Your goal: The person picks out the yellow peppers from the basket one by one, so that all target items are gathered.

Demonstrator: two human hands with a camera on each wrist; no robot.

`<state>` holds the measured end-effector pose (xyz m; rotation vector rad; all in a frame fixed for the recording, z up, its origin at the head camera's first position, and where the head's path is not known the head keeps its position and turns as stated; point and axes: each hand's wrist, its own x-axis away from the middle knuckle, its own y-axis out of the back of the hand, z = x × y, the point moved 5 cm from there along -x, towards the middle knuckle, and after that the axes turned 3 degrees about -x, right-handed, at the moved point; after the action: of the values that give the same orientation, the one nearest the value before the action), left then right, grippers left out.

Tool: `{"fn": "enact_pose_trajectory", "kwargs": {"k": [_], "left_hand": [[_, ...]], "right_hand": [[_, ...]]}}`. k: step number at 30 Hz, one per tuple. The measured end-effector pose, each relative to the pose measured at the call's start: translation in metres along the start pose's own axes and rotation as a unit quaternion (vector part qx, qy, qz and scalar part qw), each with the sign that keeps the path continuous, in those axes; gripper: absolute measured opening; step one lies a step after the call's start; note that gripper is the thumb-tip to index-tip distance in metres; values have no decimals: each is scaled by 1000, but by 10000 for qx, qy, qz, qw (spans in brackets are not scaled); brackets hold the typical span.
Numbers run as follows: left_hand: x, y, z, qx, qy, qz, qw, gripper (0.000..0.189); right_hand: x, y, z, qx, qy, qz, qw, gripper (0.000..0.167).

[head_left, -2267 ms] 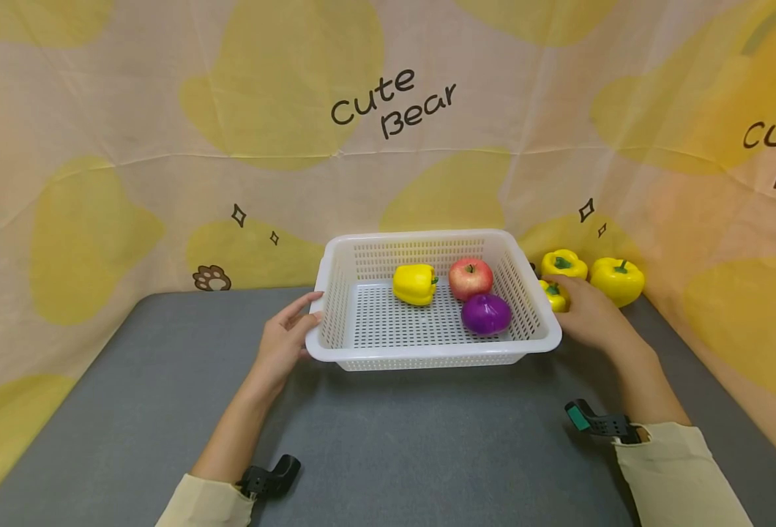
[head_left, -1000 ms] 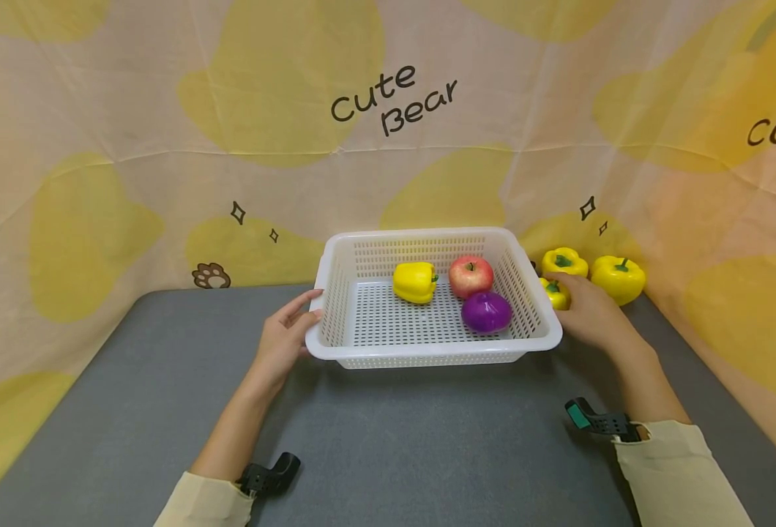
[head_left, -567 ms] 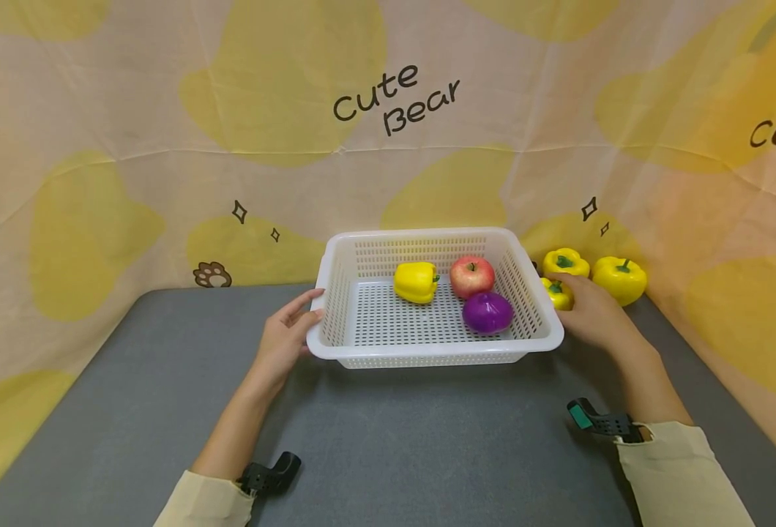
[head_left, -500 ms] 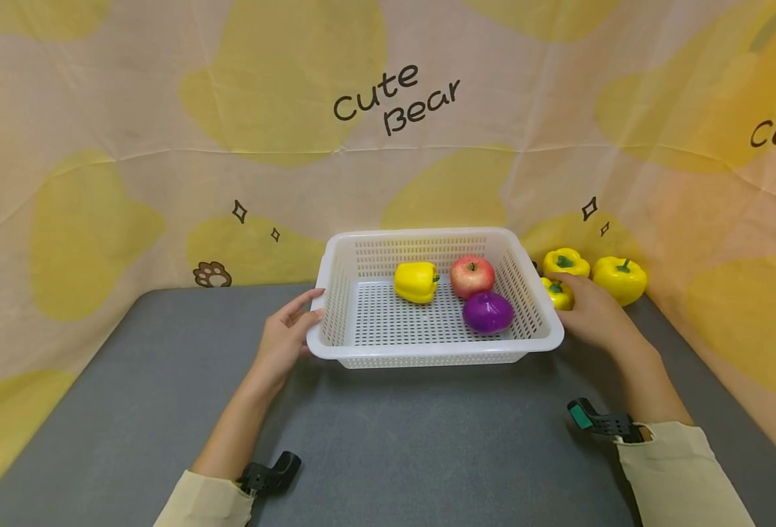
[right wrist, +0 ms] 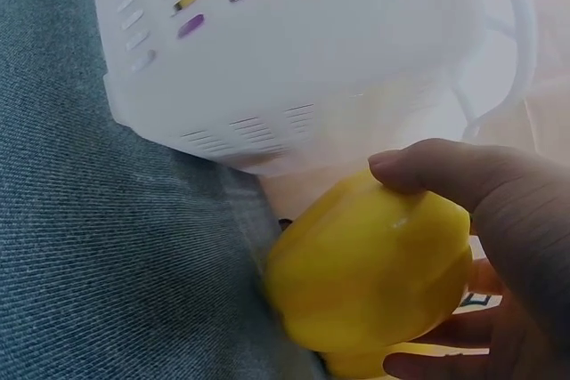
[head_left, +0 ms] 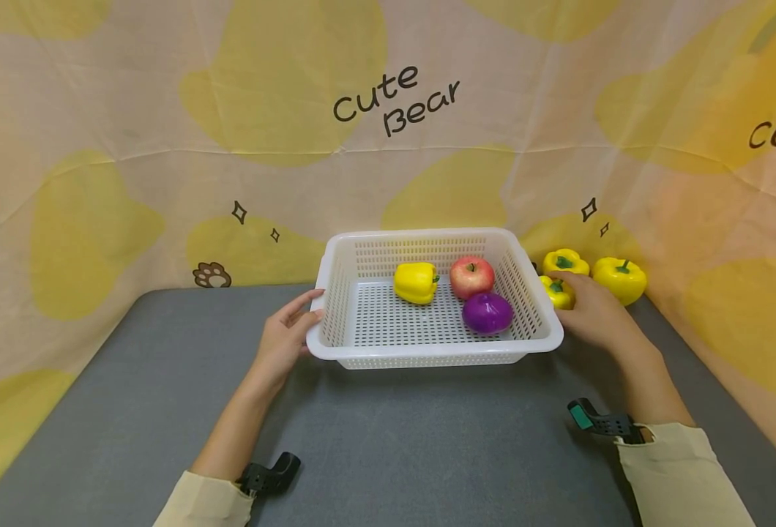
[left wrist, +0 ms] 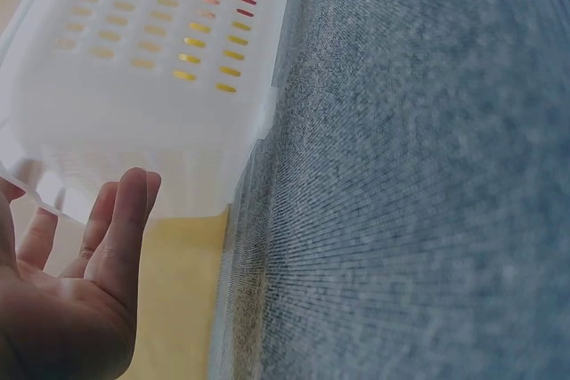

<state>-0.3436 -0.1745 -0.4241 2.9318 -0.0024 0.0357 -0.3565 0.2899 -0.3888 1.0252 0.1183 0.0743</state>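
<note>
A white plastic basket (head_left: 434, 353) with slotted walls sits in the middle of the grey table. Inside it are a yellow bell pepper (head_left: 416, 283), a red apple (head_left: 471, 277) and a purple onion (head_left: 487, 313). My left hand (head_left: 281, 338) holds the basket's left rim, some fingers reaching below it in the left wrist view. Right of the basket, my right hand (head_left: 592, 311) grips another yellow bell pepper (right wrist: 370, 264), thumb on one side and fingers on the other. In the head view the hand and the basket's rim cover part of that pepper.
Two more yellow bell peppers stand behind my right hand: one pepper (head_left: 566, 262) near the back wall, a larger pepper (head_left: 620, 281) to its right. A printed cloth (head_left: 282, 190) hangs along the table's back and sides. Grey table surface (head_left: 427, 439) lies in front of the basket.
</note>
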Motion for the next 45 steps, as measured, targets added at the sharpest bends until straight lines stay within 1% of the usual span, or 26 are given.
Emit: {"fn": "enact_pose_trajectory", "kwargs": {"k": [10,17,23,29,41,45], "left_hand": [[-1,0,1,-8,9,-32,10000,43],[0,0,1,44,3,-33,10000,43],[0,0,1,27,7,-26,10000,43],[0,0,0,0,13,-46,10000,43],[-1,0,1,-7,-30,-41,10000,43],[-1,0,1,-34,-13,-49,10000,43]], "right_hand": [[3,6,5,30,89,-181,9998,85],[2,5,-4,51,47,-168,9998,82],[3,5,-14,46,-23,-116,9999,83],[4,8,-17,91,-52,-176,9998,80],[5,11,-25,142,-105,-255,9995,81],[6,12,-26,192,-205,-299,9992,81]]}}
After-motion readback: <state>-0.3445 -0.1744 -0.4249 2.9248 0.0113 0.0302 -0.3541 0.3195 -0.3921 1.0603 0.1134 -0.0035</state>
